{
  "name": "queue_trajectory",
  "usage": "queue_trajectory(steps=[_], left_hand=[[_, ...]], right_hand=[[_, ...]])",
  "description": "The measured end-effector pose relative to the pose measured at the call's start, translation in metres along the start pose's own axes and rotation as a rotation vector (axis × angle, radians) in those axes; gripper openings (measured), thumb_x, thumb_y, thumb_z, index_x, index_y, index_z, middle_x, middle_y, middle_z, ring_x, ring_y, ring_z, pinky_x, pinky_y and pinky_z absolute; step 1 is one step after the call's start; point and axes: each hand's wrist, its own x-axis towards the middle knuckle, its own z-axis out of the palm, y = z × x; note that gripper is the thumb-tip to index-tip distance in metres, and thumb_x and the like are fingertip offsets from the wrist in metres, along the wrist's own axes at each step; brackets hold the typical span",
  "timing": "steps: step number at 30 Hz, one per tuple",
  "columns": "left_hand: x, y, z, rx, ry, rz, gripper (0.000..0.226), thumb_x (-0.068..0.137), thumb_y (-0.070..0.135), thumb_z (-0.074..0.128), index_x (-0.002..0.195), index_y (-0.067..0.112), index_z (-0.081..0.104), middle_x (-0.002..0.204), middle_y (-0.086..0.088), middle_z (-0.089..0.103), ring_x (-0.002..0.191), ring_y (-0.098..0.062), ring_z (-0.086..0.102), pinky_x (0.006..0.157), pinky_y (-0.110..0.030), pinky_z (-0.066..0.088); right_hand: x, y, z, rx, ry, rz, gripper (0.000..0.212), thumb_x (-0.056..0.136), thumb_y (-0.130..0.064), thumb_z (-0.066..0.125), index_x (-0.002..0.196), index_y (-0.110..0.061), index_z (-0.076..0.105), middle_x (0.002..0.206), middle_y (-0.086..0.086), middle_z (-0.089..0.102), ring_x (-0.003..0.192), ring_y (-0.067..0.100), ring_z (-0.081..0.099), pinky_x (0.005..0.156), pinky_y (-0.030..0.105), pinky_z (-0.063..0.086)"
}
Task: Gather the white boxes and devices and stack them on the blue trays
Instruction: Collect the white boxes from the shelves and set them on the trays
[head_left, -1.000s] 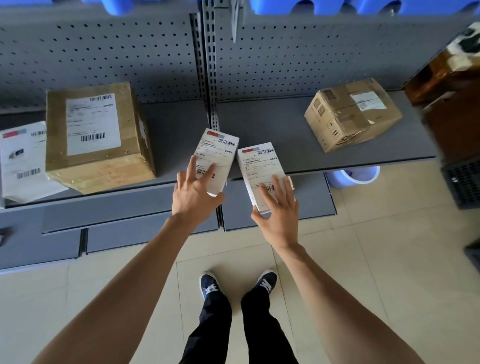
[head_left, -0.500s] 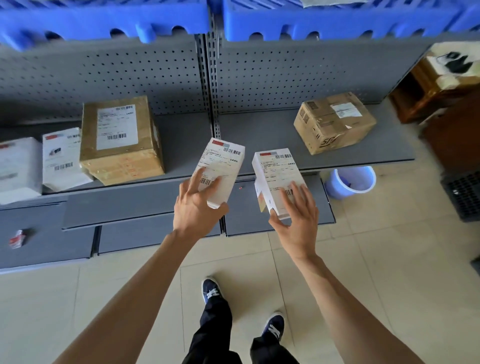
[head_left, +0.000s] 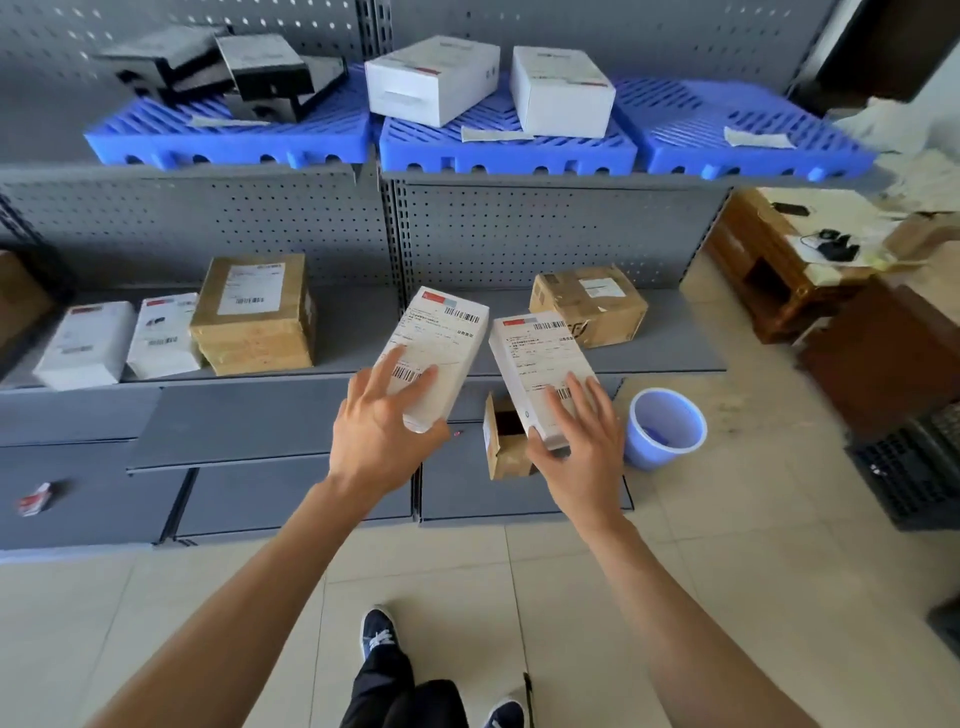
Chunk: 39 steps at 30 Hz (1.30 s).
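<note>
Each hand grips one flat white box above the lower shelf: the left hand (head_left: 382, 441) holds the left box (head_left: 441, 353), the right hand (head_left: 582, 452) holds the right box (head_left: 545, 369). Three blue trays (head_left: 506, 150) line the top shelf; two white boxes (head_left: 431, 78) sit on the middle tray, two more (head_left: 85, 343) at the middle shelf's left end.

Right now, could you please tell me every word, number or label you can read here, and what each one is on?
Nothing can be read as text.
Left hand box: red tab, barcodes, print too small.
Right hand box: the same, too small.
White boxes on the blue trays: labels blurred.
Brown boxes on the shelf: labels with barcodes, too small.
</note>
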Motion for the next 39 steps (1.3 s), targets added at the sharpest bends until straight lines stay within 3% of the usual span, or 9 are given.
queue_trajectory(steps=[9,18,24,31,39], left_hand=[[-0.033,0.032,-0.034,0.0,0.176,0.061,0.06,0.08,0.038,0.08,0.137,0.035,0.062,0.156,0.004,0.04,0.131,-0.029,0.042,0.092,-0.057,0.052],[-0.012,0.067,-0.079,-0.025,0.328,0.15,0.057,0.079,0.04,0.081,0.134,0.036,0.065,0.154,0.004,0.045,0.128,-0.028,0.045,0.091,-0.051,0.053],[0.024,0.086,-0.113,-0.029,0.386,0.164,0.064,0.078,0.067,0.052,0.134,0.038,0.064,0.153,0.003,0.047,0.126,-0.029,0.047,0.092,-0.05,0.054],[0.083,0.098,-0.137,-0.04,0.407,0.129,0.056,0.085,0.061,0.067,0.138,0.045,0.058,0.157,0.011,0.04,0.135,-0.022,0.039,0.1,-0.05,0.049],[0.175,0.092,-0.151,-0.06,0.451,0.144,0.063,0.081,0.068,0.055,0.137,0.039,0.061,0.155,0.007,0.043,0.131,-0.027,0.042,0.094,-0.048,0.051]], right_hand=[[0.012,0.011,-0.067,-0.002,0.167,-0.136,0.05,0.084,-0.031,0.068,0.131,-0.011,0.066,0.148,0.011,0.053,0.14,0.037,0.043,0.101,0.054,0.044],[0.065,0.008,-0.107,0.087,0.307,-0.219,0.05,0.087,-0.029,0.071,0.13,-0.006,0.066,0.146,0.014,0.054,0.139,0.038,0.042,0.102,0.06,0.044],[0.108,0.008,-0.127,0.066,0.334,-0.257,0.049,0.09,-0.036,0.067,0.13,-0.009,0.067,0.146,0.012,0.054,0.139,0.035,0.043,0.105,0.052,0.044],[0.173,-0.002,-0.117,0.073,0.324,-0.315,0.048,0.086,-0.035,0.069,0.128,-0.01,0.068,0.146,0.012,0.055,0.139,0.036,0.044,0.107,0.055,0.041],[0.25,-0.005,-0.089,0.054,0.289,-0.328,0.051,0.091,-0.041,0.063,0.134,-0.012,0.064,0.149,0.01,0.051,0.142,0.034,0.039,0.107,0.055,0.041]])
